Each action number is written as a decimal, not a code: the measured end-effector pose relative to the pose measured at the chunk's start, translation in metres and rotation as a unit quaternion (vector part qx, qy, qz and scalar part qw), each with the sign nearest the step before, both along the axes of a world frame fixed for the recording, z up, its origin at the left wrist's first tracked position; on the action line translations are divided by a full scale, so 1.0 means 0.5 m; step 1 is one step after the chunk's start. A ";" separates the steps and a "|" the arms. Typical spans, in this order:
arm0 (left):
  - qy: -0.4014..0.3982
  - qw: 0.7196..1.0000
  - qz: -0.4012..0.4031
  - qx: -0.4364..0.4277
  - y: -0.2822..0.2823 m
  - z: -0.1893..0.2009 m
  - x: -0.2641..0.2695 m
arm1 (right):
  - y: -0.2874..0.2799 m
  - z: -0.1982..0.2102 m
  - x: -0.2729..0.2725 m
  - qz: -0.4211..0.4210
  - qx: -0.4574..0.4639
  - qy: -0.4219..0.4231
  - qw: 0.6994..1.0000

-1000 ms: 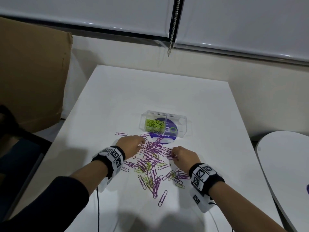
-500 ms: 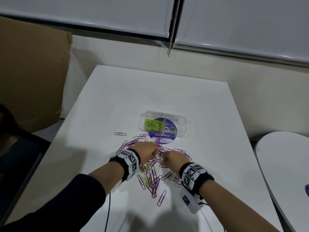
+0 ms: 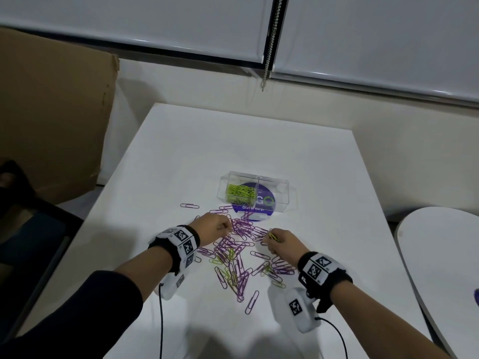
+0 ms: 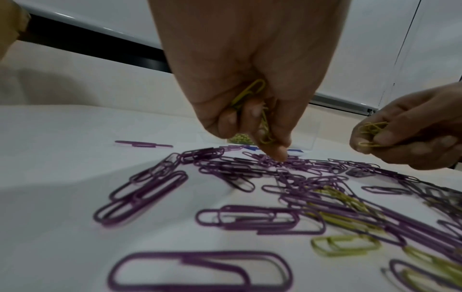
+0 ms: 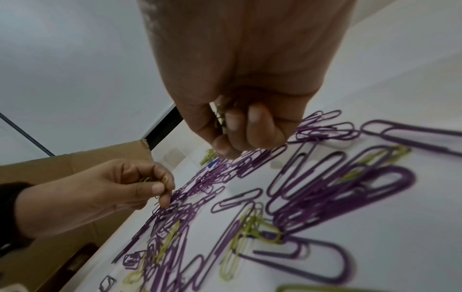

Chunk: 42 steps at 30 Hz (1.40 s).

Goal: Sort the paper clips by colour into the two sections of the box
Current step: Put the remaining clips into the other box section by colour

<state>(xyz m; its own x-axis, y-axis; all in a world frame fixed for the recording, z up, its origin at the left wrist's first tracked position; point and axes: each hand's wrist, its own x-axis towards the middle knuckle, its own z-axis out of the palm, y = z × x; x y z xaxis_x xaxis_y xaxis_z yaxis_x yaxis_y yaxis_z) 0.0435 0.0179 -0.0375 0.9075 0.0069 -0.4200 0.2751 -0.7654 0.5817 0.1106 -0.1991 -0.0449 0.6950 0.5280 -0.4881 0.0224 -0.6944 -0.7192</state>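
A mixed pile of purple and green paper clips (image 3: pixel 238 250) lies on the white table. Behind it stands the clear two-section box (image 3: pixel 283 193); its left section holds green clips (image 3: pixel 239 191), and no clips show in the right one. My left hand (image 3: pixel 226 228) is at the pile's left edge. It holds several green clips (image 4: pixel 250 94) in curled fingers, and one fingertip (image 4: pixel 277 155) touches the purple clips. My right hand (image 3: pixel 269 238) hovers at the pile's right side and pinches a bunch of green clips (image 3: pixel 272 235).
A lone purple clip (image 3: pixel 189 206) lies left of the box. A purple round sticker (image 3: pixel 255 203) shows under the box. A cardboard sheet (image 3: pixel 51 112) leans at the far left, and a second white table (image 3: pixel 440 268) stands at the right.
The hands met over the middle of the pile half a second ago and have since drawn apart, the left toward the upper left, the right toward the right with green clips in it.
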 end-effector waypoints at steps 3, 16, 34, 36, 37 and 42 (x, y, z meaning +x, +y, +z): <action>0.006 1.000 0.012 -0.002 -0.005 0.006 -0.004 | -0.007 0.008 -0.007 -0.045 0.044 0.072 0.995; 0.071 0.995 -0.059 0.043 -0.025 -0.007 -0.018 | -0.044 0.023 -0.030 0.039 -0.040 0.042 0.998; 0.014 0.977 -0.139 0.160 -0.068 -0.005 -0.035 | -0.015 0.024 -0.080 0.154 -0.217 -0.142 0.953; 0.009 0.980 -0.129 0.153 -0.066 -0.006 -0.035 | -0.014 0.021 -0.078 0.150 -0.225 -0.155 0.950; 0.007 0.980 -0.127 0.153 -0.065 -0.007 -0.035 | -0.014 0.019 -0.078 0.152 -0.229 -0.166 0.947; -0.001 0.979 -0.119 0.166 -0.063 -0.006 -0.040 | -0.023 0.004 -0.083 0.157 -0.239 -0.201 0.937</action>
<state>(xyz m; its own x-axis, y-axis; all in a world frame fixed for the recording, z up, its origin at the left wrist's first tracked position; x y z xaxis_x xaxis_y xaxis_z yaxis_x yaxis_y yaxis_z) 0.0237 -0.0137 -0.0404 0.9010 -0.0702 -0.4280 0.0638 -0.9546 0.2909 0.0691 -0.2105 -0.0431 0.7206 0.5245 -0.4535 0.4809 -0.8492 -0.2181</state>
